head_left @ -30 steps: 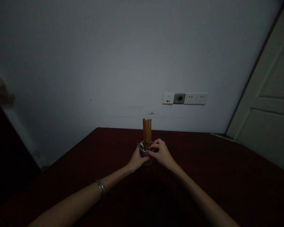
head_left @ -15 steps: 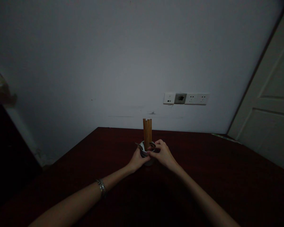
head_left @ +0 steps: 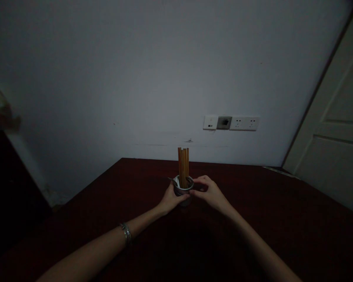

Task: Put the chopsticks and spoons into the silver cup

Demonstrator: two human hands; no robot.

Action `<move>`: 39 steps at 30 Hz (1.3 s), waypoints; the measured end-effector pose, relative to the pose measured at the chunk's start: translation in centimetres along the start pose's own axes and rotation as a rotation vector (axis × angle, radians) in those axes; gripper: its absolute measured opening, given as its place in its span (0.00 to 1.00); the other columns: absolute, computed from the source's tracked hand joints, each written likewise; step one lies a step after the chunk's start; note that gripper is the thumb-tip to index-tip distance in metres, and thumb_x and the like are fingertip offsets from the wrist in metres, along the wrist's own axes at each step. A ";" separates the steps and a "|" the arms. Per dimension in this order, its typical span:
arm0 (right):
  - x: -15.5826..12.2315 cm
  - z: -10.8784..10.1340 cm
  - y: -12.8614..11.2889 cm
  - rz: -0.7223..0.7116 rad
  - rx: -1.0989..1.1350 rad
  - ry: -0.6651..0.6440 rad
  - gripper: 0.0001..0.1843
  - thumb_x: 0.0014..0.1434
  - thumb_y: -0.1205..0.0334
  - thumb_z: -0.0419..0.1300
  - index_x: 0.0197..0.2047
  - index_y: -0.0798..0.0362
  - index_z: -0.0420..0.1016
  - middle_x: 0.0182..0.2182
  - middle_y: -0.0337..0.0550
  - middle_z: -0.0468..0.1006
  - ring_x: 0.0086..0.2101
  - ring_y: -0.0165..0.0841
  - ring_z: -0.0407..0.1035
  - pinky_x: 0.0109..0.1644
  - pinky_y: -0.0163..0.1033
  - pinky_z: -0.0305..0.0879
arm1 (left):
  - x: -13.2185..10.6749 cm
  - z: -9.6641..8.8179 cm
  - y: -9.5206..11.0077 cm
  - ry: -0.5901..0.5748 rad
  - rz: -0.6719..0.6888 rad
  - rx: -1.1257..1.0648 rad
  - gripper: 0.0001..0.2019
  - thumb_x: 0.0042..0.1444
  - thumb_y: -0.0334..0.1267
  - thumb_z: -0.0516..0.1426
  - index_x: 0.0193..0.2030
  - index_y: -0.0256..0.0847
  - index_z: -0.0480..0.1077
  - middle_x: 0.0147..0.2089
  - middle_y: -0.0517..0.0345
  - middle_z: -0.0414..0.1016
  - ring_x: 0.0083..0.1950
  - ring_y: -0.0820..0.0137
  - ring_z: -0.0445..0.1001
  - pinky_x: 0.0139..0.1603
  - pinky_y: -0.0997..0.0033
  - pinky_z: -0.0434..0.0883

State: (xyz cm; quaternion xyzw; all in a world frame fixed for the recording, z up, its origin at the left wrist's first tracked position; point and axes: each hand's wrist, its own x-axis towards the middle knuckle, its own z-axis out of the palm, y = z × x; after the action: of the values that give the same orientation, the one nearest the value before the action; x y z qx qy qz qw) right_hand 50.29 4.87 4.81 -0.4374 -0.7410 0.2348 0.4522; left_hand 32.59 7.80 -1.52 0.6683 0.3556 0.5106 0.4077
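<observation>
A bundle of brown chopsticks [head_left: 183,166] stands upright in a pale cup [head_left: 184,190] on the table. Wrapped around the cup's left and front is my left hand [head_left: 171,200], its thumb across the front. A thin spoon-like handle [head_left: 172,181] pokes out over the left of the rim, beside a white piece inside whose kind I cannot make out. At the right of the rim, my right hand [head_left: 209,192] has its thumb and fingers apart, with nothing seen between them. Its fingertips are at or very near the cup; whether they touch is unclear.
The cup stands on a dark red table [head_left: 147,172] whose far edge meets a pale wall. Wall sockets [head_left: 244,123] are to the right above the table. A white door [head_left: 335,129] is at the far right. A dark cabinet [head_left: 14,188] stands at the left.
My right hand has drawn back to the right from the rim and its fingers have parted. A dark curved piece at its fingertips no longer shows above the rim. My left hand stays on the cup.
</observation>
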 end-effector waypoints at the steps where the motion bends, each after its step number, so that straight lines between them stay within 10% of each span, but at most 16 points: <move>1: -0.1 -0.4 0.1 0.014 0.026 -0.013 0.18 0.44 0.59 0.63 0.40 0.51 0.74 0.38 0.43 0.69 0.38 0.34 0.64 0.36 0.37 0.63 | -0.1 -0.1 0.0 -0.013 0.003 0.008 0.38 0.40 0.40 0.64 0.58 0.39 0.52 0.56 0.46 0.62 0.56 0.62 0.62 0.58 0.59 0.56; 11: -1.2 -3.2 6.1 0.182 -0.154 -0.055 0.17 0.50 0.59 0.55 0.41 0.56 0.74 0.39 0.48 0.74 0.37 0.36 0.69 0.44 0.41 0.63 | 0.1 -5.7 -3.1 -0.329 -0.098 0.278 0.42 0.36 0.27 0.59 0.61 0.39 0.49 0.59 0.45 0.57 0.60 0.58 0.56 0.60 0.56 0.51; 20: -1.6 -2.2 12.7 0.067 -0.735 -0.156 0.26 0.56 0.54 0.49 0.52 0.61 0.67 0.54 0.56 0.62 0.55 0.44 0.54 0.58 0.46 0.51 | 2.4 -11.2 -5.7 0.054 -0.176 0.746 0.21 0.46 0.23 0.49 0.49 0.32 0.63 0.51 0.47 0.67 0.52 0.67 0.65 0.56 0.68 0.58; 39: -1.8 -1.8 12.7 0.166 -0.788 -0.126 0.24 0.59 0.55 0.45 0.55 0.55 0.64 0.57 0.49 0.60 0.57 0.40 0.50 0.59 0.46 0.46 | 4.3 -11.8 -8.3 0.003 -0.106 1.109 0.20 0.53 0.32 0.45 0.52 0.31 0.64 0.58 0.46 0.61 0.60 0.67 0.58 0.60 0.68 0.53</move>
State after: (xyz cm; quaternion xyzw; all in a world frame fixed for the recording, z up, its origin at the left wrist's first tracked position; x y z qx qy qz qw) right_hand 57.80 9.62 -4.58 -0.6203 -0.7627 -0.0053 0.1833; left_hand 21.61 17.21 -5.67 0.7634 0.6046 0.2266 0.0194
